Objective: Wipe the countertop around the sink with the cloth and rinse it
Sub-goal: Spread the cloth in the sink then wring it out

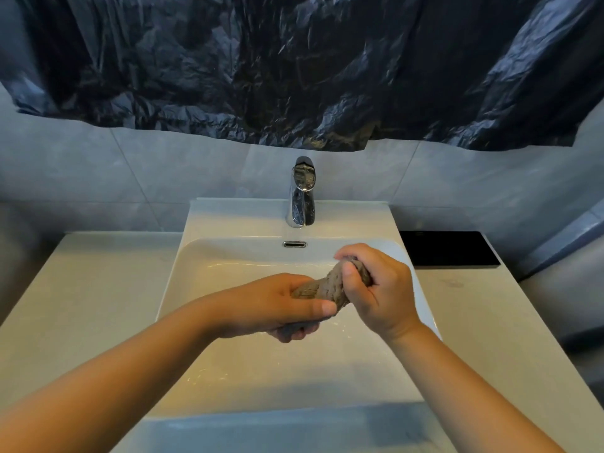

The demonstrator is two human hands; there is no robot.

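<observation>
— Where is the faucet (pixel 302 194)?
— On the back ledge of the sink (pixel 228 371), behind the basin. The countertop (pixel 81 305) lies left and right of the sink.
— And the cloth (pixel 327 286)?
— Over the basin, between the left hand (pixel 274 305) and the right hand (pixel 382 289), which grip its ends.
— Anything else?
— A flat panel (pixel 447 248) on the countertop, back right.

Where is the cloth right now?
In the head view, the twisted grey-brown cloth sits near centre, gripped by the left hand and right hand over the white sink basin.

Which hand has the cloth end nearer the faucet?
The right hand, gripping the upper end of the cloth; the left hand grips the end nearer the person.
</observation>
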